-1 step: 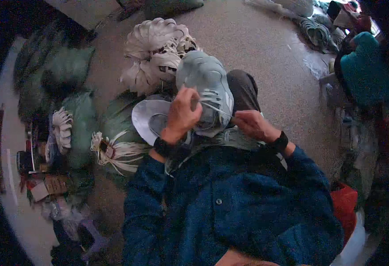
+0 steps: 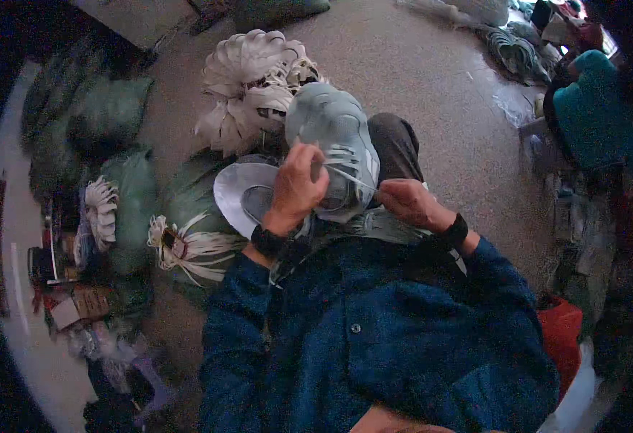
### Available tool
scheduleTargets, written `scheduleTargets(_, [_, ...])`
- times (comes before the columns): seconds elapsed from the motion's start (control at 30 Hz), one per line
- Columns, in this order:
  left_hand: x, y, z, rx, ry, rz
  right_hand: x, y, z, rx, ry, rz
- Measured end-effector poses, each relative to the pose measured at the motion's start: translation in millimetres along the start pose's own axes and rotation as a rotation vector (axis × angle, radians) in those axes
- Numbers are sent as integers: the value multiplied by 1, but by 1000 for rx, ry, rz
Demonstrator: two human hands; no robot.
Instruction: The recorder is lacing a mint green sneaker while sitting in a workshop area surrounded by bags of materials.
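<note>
A pale grey shoe upper (image 2: 327, 112) rests over my lap, toe pointing away from me, with white laces (image 2: 344, 155) threaded across its front. My left hand (image 2: 300, 184) is closed at the upper's left side, thumb and fingers curled against it; its fingertips are partly hidden. One white lace end (image 2: 355, 177) stretches tight from the eyelets to the right. My right hand (image 2: 414, 203) pinches that end just beyond the upper's right edge. Beside my left wrist lies a white and grey curved shoe piece (image 2: 231, 189).
Fanned bundles of off-white shoe uppers (image 2: 248, 68) lie on the floor ahead. To the left are a bundle of white laces (image 2: 186, 249), green sacks (image 2: 111, 105) and a small box (image 2: 78, 309). A teal cloth (image 2: 598, 112) hangs at the right, above a red object (image 2: 562, 325).
</note>
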State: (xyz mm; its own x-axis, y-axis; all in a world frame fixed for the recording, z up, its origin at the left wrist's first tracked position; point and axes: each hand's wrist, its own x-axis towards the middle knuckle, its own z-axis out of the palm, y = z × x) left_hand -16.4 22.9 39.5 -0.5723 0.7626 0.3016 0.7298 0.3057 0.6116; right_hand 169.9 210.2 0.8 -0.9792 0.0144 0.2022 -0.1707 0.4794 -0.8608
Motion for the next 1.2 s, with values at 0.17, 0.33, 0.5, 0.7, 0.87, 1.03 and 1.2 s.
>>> scheduleTargets(0.17, [-13,18,4,122,140,193,5,-1,-7,169,161,-22])
scheduleTargets(0.33, [-27,36,18,416,30,367,10,-41,-45,844,199,215])
scheduleTargets(0.5, [-25,39,35,544,-21,313,4,-51,-62,1035,324,187])
scheduleTargets(0.7, [-7,21,56,584,66,380,-13,-7,-82,1410,285,-113])
scheduleTargets(0.87, [-9,22,31,357,210,413,-22,20,-107,372,712,312])
scheduleTargets(1.03, [-17,42,3,76,114,217,5,16,-49,130,496,123])
scheduleTargets(1.2, [-18,62,-8,-23,126,165,46,-43,7,448,2,-42])
